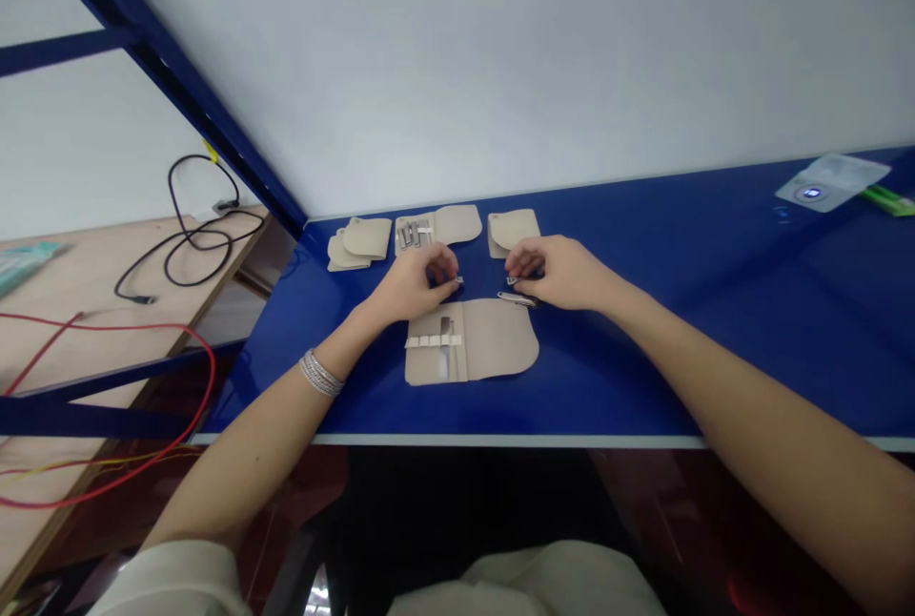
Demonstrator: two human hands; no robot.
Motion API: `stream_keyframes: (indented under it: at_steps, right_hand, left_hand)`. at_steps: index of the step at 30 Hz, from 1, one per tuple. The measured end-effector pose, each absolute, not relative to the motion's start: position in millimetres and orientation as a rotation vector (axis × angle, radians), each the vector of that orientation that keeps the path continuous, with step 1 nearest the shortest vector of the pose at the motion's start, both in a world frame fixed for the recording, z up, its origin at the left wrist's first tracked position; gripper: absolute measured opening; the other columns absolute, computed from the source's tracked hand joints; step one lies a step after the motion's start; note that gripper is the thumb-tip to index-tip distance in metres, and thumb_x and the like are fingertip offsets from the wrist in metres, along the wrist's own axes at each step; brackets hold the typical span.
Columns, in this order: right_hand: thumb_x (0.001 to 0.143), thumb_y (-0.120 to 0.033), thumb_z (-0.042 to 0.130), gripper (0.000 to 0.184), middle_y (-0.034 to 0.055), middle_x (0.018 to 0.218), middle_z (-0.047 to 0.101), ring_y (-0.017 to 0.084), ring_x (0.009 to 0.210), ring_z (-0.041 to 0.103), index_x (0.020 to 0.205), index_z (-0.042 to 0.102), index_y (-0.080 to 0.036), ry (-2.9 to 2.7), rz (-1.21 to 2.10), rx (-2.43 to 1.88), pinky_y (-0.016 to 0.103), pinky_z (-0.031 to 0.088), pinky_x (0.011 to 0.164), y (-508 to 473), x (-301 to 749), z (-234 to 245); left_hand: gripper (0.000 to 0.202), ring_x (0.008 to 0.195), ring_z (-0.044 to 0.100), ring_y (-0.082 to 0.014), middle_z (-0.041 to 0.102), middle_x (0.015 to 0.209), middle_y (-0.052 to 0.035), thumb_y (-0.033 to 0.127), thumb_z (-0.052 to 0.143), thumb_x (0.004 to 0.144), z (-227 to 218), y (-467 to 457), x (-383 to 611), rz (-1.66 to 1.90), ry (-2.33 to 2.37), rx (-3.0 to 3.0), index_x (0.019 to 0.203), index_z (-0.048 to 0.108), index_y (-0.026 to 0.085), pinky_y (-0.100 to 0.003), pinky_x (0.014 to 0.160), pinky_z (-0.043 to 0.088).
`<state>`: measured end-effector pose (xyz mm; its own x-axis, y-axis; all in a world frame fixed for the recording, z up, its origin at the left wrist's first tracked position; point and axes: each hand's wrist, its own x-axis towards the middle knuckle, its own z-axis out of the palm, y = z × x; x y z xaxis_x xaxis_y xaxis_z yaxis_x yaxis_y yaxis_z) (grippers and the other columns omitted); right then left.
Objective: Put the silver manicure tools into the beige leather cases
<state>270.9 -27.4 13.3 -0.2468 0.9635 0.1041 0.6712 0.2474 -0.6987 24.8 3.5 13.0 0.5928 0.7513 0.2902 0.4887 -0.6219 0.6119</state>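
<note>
My left hand (421, 280) is closed in a pinch; the metal tip of a nail clipper (458, 281) shows at its fingertips. Opposite it, my right hand (554, 273) pinches another nail clipper (511, 281), mostly hidden by the fingers. Just under the right fingers, a further nail clipper (516, 298) lies on the blue table. Nearer to me is an opened beige manicure case (500, 339), with slim tools (445, 349) under its elastic strap on the left half. Behind my left hand, a second opened case (457, 223) holds several metal tools (413, 235).
Folded beige cases (368, 237) overlap at the back left, and a folded case (515, 228) sits behind my right hand. A clear packet (829, 182) and a green item (888, 201) lie far right. Left are a blue frame (172, 53), black cable (190, 235) and red cable (211, 373).
</note>
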Motion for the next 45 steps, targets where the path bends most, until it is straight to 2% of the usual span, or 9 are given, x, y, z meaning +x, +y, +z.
stream_keyframes:
  at_steps: [7, 11, 20, 32, 45]
  right_hand:
    - [0.066, -0.013, 0.068, 0.017, 0.0023, 0.082, 0.074, 0.018, 0.075, 0.068, 0.082, 0.07, -0.019, -1.984, 0.719, -1.375, 0.029, 0.054, 0.07, -27, 259, 6]
    - [0.067, -0.009, 0.065, 0.02, 0.0014, 0.078, 0.074, 0.017, 0.073, 0.068, 0.083, 0.071, -0.02, -1.986, 0.668, -1.316, 0.027, 0.052, 0.067, -28, 246, 6]
    - [0.068, -0.011, 0.067, 0.021, 0.0046, 0.085, 0.075, 0.017, 0.075, 0.068, 0.088, 0.071, -0.017, -1.868, 0.623, -1.275, 0.029, 0.053, 0.071, -27, 256, 13]
    - [0.067, -0.018, 0.072, 0.025, 0.0061, 0.085, 0.072, 0.017, 0.071, 0.065, 0.092, 0.07, -0.016, -1.729, 0.689, -1.166, 0.032, 0.054, 0.066, -27, 261, 16]
    - [0.066, -0.018, 0.076, 0.027, 0.0061, 0.085, 0.069, 0.018, 0.075, 0.066, 0.092, 0.069, -0.016, -1.614, 0.824, -1.139, 0.035, 0.057, 0.073, -29, 260, 17]
  left_hand:
    - [0.012, 0.066, 0.061, -0.0119, 0.069, 0.08, -0.0014, 0.02, 0.066, 0.077, 2, 1, 40, 0.766, 0.967, 2.302, 0.087, 0.062, 0.017, -0.025, 0.063, 0.049]
    - [0.01, 0.071, 0.062, -0.0133, 0.068, 0.08, -0.0011, 0.016, 0.063, 0.078, -1, -4, 50, 0.805, 0.924, 2.384, 0.088, 0.063, 0.018, -0.026, 0.066, 0.048]
    - [0.012, 0.073, 0.064, -0.0136, 0.07, 0.086, -0.0046, 0.019, 0.064, 0.08, 7, -2, 40, 0.918, 0.935, 2.27, 0.091, 0.061, 0.015, -0.027, 0.068, 0.052]
    - [0.012, 0.073, 0.066, -0.0131, 0.067, 0.088, -0.0045, 0.02, 0.065, 0.081, 7, 0, 36, 1.035, 0.96, 2.187, 0.09, 0.058, 0.016, -0.028, 0.07, 0.054]
    - [0.014, 0.077, 0.067, -0.0138, 0.065, 0.089, -0.004, 0.016, 0.063, 0.08, 5, 1, 36, 1.054, 0.934, 2.126, 0.091, 0.055, 0.017, -0.028, 0.074, 0.056]
